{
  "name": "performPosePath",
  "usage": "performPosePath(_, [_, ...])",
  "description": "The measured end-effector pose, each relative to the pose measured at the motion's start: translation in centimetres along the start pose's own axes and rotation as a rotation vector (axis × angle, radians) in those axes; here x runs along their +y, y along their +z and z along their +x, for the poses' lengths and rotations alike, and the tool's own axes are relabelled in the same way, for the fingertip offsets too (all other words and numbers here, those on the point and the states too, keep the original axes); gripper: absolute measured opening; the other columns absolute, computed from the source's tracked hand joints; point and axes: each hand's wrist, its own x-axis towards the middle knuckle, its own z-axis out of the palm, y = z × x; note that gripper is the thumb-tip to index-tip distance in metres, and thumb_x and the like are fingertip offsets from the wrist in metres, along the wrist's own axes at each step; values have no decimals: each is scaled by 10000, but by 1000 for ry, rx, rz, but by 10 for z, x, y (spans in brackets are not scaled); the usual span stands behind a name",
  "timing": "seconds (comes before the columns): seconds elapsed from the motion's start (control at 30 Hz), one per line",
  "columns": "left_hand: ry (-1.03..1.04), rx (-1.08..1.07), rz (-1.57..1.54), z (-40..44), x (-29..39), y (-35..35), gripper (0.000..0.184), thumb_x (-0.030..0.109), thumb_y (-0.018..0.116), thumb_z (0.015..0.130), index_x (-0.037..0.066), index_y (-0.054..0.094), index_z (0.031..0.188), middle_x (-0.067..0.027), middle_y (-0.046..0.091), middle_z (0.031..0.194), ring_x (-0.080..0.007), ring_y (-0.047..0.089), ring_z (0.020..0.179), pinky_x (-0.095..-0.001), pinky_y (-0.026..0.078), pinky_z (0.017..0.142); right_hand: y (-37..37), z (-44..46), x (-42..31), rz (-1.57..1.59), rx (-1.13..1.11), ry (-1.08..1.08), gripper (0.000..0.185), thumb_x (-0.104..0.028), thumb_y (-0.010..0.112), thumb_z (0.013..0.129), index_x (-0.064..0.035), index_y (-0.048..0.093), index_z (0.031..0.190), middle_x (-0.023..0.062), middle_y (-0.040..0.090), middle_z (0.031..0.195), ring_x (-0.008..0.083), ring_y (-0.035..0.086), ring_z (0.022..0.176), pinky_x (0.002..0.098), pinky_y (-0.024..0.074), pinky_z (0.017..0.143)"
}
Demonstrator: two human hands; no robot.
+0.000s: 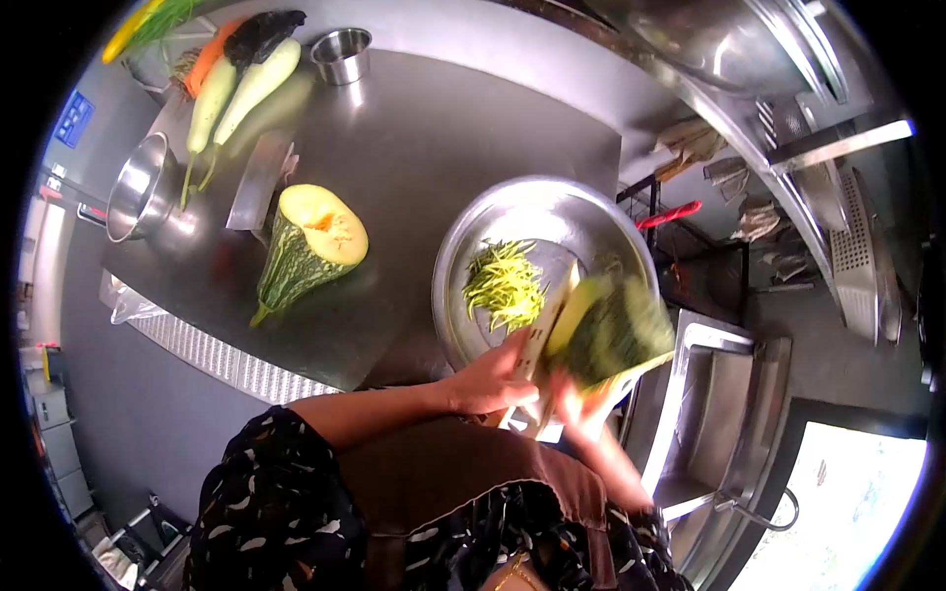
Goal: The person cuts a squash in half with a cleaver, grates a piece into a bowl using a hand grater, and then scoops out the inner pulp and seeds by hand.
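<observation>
My left hand is closed around the end of a pale grater, which is tilted over a wide steel bowl. Against the grater's right side, my right hand grips a dark green squash piece, blurred by motion, with pale yellow flesh at its cut face. Green-yellow shreds lie heaped in the bowl, left of the grater. Parts of my right fingers are smeared or hidden under the squash.
A cut half squash and a cleaver lie on the steel table. Behind them are long pale green vegetables, a carrot, a small steel cup and a steel bowl. A sink stands right.
</observation>
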Motion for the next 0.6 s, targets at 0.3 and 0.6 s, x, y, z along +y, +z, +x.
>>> performPosePath(0.3, [-12,137,211,5,-7,-4,860,103,597,750,20,89,1438,-148,405,1264,-239,414,1145,-360,361,964,-5,-6,-28,48,-164,-40,960,-208,747,719,-60,105,1418,137,388,1311,216,421,1168,389,392,970])
performPosePath(0.6, [-88,37,92,-2,7,16,926,83,642,688,-13,71,1410,-219,523,1043,-289,571,917,-379,462,793,-25,31,12,-77,67,292,709,-195,689,784,4,285,1332,153,417,1258,252,452,1098,392,382,936])
